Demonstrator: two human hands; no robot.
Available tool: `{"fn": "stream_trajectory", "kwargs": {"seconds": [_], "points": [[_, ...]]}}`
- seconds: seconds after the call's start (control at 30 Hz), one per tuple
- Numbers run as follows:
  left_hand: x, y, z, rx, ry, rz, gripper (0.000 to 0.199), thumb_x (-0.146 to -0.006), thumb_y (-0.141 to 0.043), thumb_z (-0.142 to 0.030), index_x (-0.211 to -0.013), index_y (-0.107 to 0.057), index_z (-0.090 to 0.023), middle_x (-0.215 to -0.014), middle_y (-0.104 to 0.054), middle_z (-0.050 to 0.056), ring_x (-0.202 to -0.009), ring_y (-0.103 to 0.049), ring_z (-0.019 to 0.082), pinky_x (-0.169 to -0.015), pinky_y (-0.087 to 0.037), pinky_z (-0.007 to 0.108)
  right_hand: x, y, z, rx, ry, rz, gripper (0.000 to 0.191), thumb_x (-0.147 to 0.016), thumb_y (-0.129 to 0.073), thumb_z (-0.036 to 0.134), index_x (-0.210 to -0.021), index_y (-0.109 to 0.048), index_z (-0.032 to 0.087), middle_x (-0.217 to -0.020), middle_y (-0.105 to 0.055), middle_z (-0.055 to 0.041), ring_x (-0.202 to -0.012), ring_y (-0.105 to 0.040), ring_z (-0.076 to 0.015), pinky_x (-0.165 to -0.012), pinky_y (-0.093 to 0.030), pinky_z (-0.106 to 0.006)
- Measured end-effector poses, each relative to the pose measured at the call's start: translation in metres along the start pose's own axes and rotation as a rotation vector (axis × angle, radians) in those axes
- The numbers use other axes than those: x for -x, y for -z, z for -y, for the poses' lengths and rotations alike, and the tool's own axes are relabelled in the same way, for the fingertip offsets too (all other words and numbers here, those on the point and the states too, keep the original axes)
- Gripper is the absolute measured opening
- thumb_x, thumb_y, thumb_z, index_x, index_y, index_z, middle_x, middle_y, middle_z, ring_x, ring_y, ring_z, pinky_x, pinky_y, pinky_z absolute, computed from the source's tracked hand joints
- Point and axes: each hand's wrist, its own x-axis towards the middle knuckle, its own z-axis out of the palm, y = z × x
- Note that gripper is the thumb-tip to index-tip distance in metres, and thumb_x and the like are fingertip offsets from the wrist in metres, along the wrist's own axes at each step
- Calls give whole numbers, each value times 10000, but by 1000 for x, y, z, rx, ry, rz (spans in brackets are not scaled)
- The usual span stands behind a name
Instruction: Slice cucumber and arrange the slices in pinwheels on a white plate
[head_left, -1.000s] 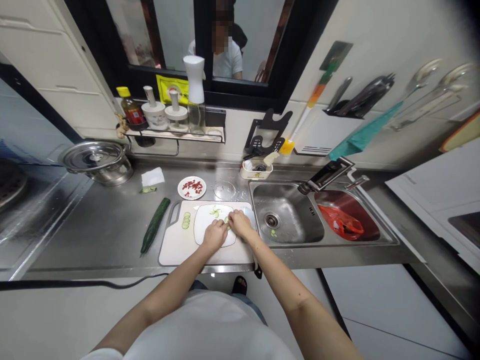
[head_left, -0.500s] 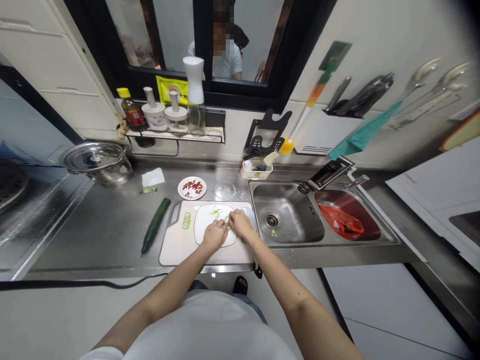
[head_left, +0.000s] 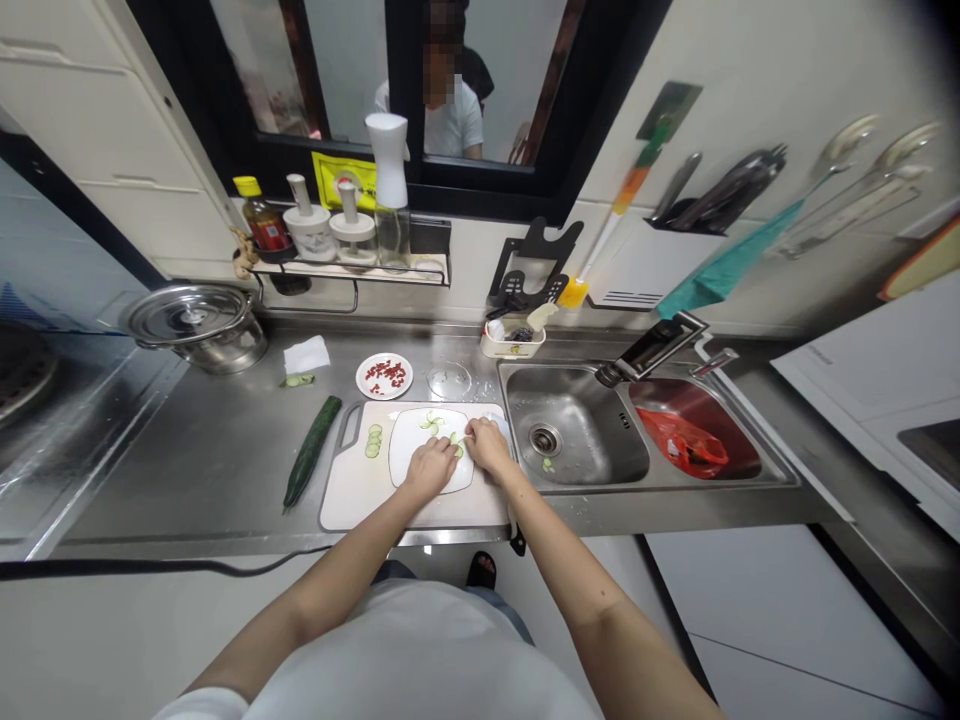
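Note:
A white plate (head_left: 405, 468) with a thin dark rim lies on the pale cutting board (head_left: 349, 500). Light green cucumber slices (head_left: 432, 423) are fanned near the plate's far side, and another small cluster of cucumber slices (head_left: 457, 441) sits by its right side. My left hand (head_left: 432, 466) rests over the plate, fingers together and fingertips on that right cluster. At the right rim is my right hand (head_left: 488, 444), its fingers bent and drawn together; what lies under them is hidden. More cucumber slices (head_left: 373, 441) overlap in a row on the board, left of the plate.
Left of the board lies a whole cucumber (head_left: 311, 455). Behind stand a plate of red pieces (head_left: 384, 376) and a clear round dish (head_left: 449, 380). A double sink (head_left: 592, 470) adjoins the board's right, a lidded pot (head_left: 199, 330) stands far left.
My right hand has drawn slightly right, away from my left fingertips, uncovering more of the right cucumber slices. My left hand stays nearly in place.

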Motion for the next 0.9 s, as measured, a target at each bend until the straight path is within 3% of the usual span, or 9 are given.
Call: {"fn": "stream_trajectory", "kwargs": {"seconds": [0.17, 0.4, 0.9], "points": [[-1, 1, 0, -15, -7, 16, 341, -982, -355, -292, -1112, -645, -168, -1056, -622, 97, -1013, -543, 223, -849, -462, 328, 2, 0, 0, 7, -7, 16, 179, -907, -483, 191, -1035, -606, 169, -1085, -605, -99, -1011, -494, -193, -781, -350, -258], [-3, -1, 3, -34, -12, 60, 335, -933, -381, -132, -1157, -625, -182, -1084, -611, 89, -1030, -535, 218, -832, -467, 313, 8, -3, 0, -33, -12, -1, 161, -896, -530, 244, -1027, -599, 181, -1084, -601, -86, -1005, -494, -194, -780, -348, -256], [-4, -1, 4, -32, -26, 93, 333, -943, -367, -135, -1153, -620, -189, -1103, -605, 84, -1049, -539, 207, -895, -462, 316, 12, -4, 3, -66, -33, -6, 163, -902, -518, 229, -1036, -601, 187, -1087, -588, -88, -1020, -491, -193, -788, -345, -255]]}}
